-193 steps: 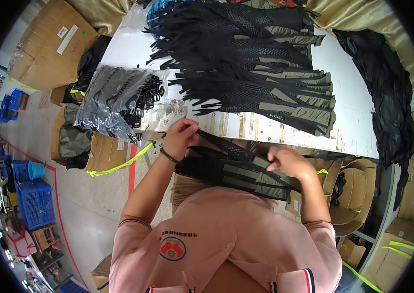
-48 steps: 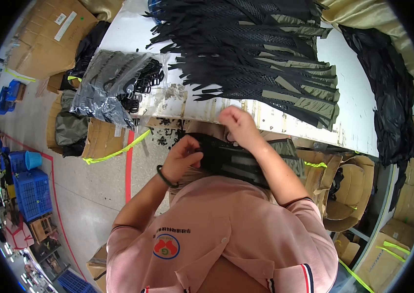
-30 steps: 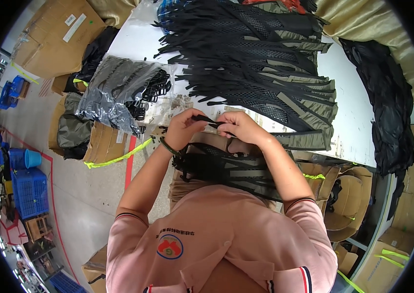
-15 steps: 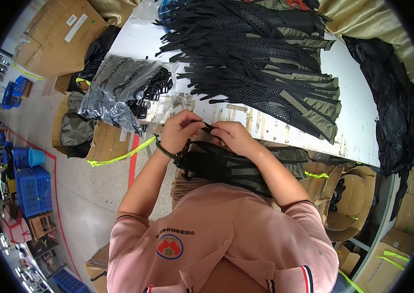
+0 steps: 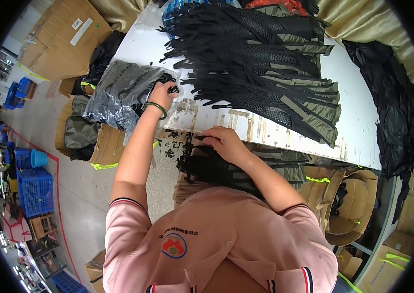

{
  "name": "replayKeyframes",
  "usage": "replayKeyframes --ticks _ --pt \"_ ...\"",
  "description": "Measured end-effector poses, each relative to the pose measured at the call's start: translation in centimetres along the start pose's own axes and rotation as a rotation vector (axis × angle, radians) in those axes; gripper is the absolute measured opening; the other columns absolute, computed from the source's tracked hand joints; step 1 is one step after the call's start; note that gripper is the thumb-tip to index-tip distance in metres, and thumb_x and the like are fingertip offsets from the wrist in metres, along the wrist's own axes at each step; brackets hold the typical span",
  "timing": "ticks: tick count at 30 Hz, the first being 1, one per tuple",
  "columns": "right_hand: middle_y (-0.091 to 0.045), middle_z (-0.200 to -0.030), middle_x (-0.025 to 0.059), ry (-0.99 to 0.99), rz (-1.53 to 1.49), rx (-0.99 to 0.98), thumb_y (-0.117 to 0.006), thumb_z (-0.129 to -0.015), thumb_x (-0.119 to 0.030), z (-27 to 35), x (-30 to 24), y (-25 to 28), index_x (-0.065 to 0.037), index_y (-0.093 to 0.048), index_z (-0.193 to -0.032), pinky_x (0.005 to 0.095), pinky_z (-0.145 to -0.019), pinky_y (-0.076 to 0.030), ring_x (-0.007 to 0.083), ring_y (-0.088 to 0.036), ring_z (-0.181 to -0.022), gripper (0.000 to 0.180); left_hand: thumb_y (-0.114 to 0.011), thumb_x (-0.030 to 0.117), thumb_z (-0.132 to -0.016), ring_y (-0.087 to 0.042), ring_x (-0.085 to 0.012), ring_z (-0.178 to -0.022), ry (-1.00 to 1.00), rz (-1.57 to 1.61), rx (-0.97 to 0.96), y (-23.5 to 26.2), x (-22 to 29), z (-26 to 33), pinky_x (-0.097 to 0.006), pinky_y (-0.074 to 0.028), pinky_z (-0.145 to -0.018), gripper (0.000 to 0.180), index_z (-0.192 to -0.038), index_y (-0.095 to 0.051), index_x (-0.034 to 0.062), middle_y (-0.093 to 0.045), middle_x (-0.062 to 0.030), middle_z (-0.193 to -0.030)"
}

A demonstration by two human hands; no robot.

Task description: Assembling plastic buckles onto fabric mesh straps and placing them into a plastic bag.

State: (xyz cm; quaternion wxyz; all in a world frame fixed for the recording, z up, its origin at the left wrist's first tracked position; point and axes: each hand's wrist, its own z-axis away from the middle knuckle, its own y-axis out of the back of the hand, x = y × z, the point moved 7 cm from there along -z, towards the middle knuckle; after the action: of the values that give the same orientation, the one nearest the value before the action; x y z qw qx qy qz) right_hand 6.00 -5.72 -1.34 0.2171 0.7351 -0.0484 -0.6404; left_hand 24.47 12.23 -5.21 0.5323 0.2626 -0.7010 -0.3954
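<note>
My left hand (image 5: 162, 96) is at the opening of a clear plastic bag (image 5: 114, 97) on the table's left side, its fingers closed on one of the small black plastic buckles (image 5: 168, 79) there. My right hand (image 5: 224, 145) is at the table's near edge, thumb and fingers pinching the end of a black webbing strap (image 5: 200, 138). Below that hand, a black and olive-grey fabric piece (image 5: 226, 168) with straps lies across my lap. More buckles hang in a dark cluster (image 5: 185, 158) at its left end.
A stack of black mesh pieces with loose straps (image 5: 256, 63) covers much of the white table (image 5: 356, 112). Cardboard boxes (image 5: 112, 146) stand left and right of me. Black fabric (image 5: 387, 107) hangs over the right edge. Blue crates (image 5: 35, 190) stand on the floor at left.
My left hand has left the strap and moved forward and left to the buckles in the bag. My right hand stays near the table edge with the strap.
</note>
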Motion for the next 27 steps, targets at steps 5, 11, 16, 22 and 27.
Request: replayKeyframes --ticks 5,11,16,22,27 --pt "-0.061 -0.085 0.0163 -0.065 -0.083 -0.039 -0.059 -0.083 -0.007 -0.4 0.8 0.2 0.001 -0.062 -0.09 0.0346 -0.07 -0.047 0.0321 -0.06 -0.078 0.011 -0.074 0.016 -0.071 -0.056 -0.0349 -0.092 0.071 -0.066 -0.103 -0.8 -0.3 -1.0 -0.04 -0.046 -0.081 0.03 -0.099 -0.065 0.0069 -0.057 -0.0179 -0.096" --pt "-0.059 -0.079 0.0158 0.023 0.085 -0.059 -0.058 -0.084 -0.014 -0.1 1.3 -0.5 0.0 -0.062 -0.088 0.0348 -0.067 -0.046 0.0291 -0.057 -0.073 0.015 -0.062 0.028 -0.08 -0.053 -0.0343 -0.1 -0.205 -0.473 -0.148 -2.8 -1.5 -1.1 -0.042 -0.044 -0.086 0.026 -0.086 -0.066 0.003 -0.061 -0.016 -0.097" --pt "-0.057 -0.073 0.0097 -0.098 -0.033 -0.078 -0.058 -0.082 -0.002 1.4 3.6 -0.4 0.002 -0.064 -0.088 0.0265 -0.052 -0.043 0.0152 -0.052 -0.053 0.009 -0.061 0.018 -0.077 -0.056 -0.0359 -0.098 -0.054 -0.374 -0.251 -4.1 1.1 -0.1 -0.044 -0.047 -0.084 0.023 -0.091 -0.064 -0.0006 -0.054 -0.023 -0.11" --pt "-0.058 -0.073 0.0147 0.001 0.132 -0.095 -0.062 -0.08 -0.004 1.5 2.1 -0.7 0.003 -0.062 -0.086 0.0311 -0.06 -0.045 0.0227 -0.056 -0.063 0.01 -0.06 0.015 -0.076 -0.057 -0.0354 -0.096 -0.022 -0.365 -0.204 -2.8 1.0 2.0 -0.042 -0.048 -0.082 0.022 -0.091 -0.064 0.0 -0.054 -0.0198 -0.105" --pt "-0.057 -0.068 0.0113 -0.01 0.102 0.026 -0.064 -0.08 -0.009 2.2 4.4 0.6 0.003 -0.06 -0.081 0.0304 -0.056 -0.044 0.019 -0.055 -0.059 0.013 -0.06 0.016 -0.074 -0.058 -0.0328 -0.091 -0.123 -0.391 -0.081 -1.0 3.7 3.1 -0.042 -0.048 -0.08 0.019 -0.086 -0.065 0.0024 -0.057 -0.0176 -0.097"
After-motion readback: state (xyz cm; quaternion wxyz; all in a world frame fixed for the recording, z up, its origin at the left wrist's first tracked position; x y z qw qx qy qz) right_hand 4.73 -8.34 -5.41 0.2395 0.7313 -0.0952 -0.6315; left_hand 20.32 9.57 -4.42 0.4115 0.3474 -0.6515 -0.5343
